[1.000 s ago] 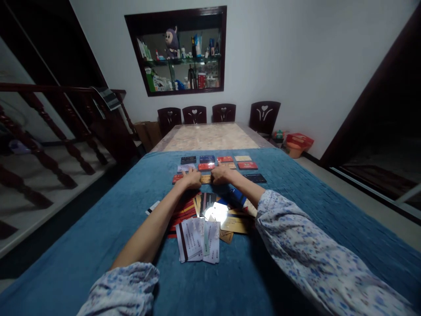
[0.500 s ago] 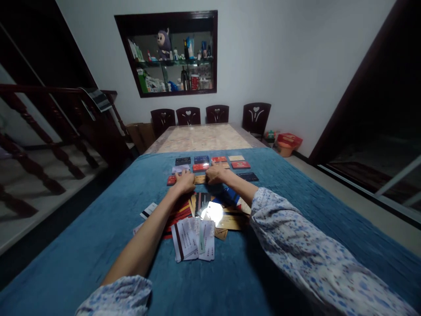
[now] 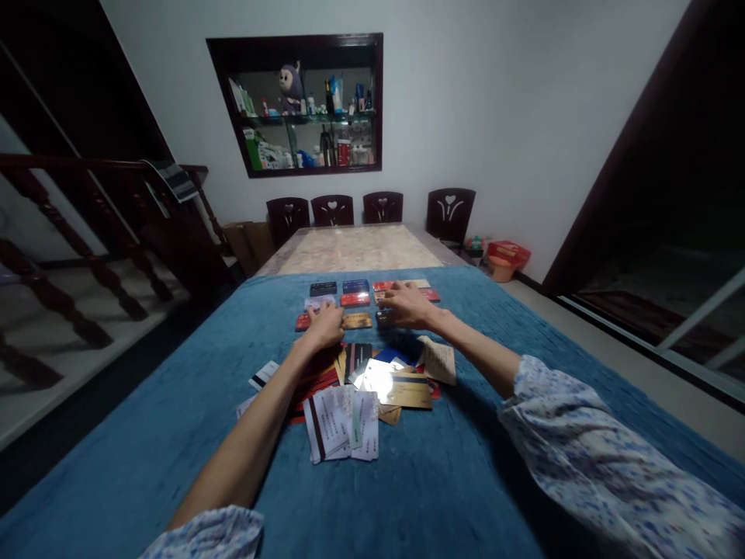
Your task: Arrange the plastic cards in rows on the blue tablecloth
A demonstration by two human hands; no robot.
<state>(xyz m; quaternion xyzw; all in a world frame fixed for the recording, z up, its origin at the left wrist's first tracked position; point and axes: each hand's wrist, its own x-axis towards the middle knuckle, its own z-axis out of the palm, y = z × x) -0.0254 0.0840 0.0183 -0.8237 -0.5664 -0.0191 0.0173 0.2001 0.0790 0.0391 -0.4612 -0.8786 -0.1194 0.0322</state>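
Observation:
Several bank-type cards lie in rows on a blue cloth. My left hand (image 3: 326, 324) rests in the nearest row, fingers slightly apart and pointing forward. It lies between a red card (image 3: 302, 322) and a gold card (image 3: 357, 321), just in front of a whitish card (image 3: 320, 301). My right hand (image 3: 409, 304) is over the right end of the rows with its fingers apart, and no card shows in them. Close to its fingertips is a dark card (image 3: 385, 319); a red card (image 3: 431, 296) behind it is partly covered.
Nearer me lies a loose heap of cards, with white cards (image 3: 331, 423), a gold card (image 3: 410, 390) and a beige card (image 3: 439, 362). The blue cloth (image 3: 396, 497) covers the near table. Chairs (image 3: 450, 213) stand at the far end.
My right hand has moved right from beside the gold card, uncovering the dark card. My left hand stays nearly in place.

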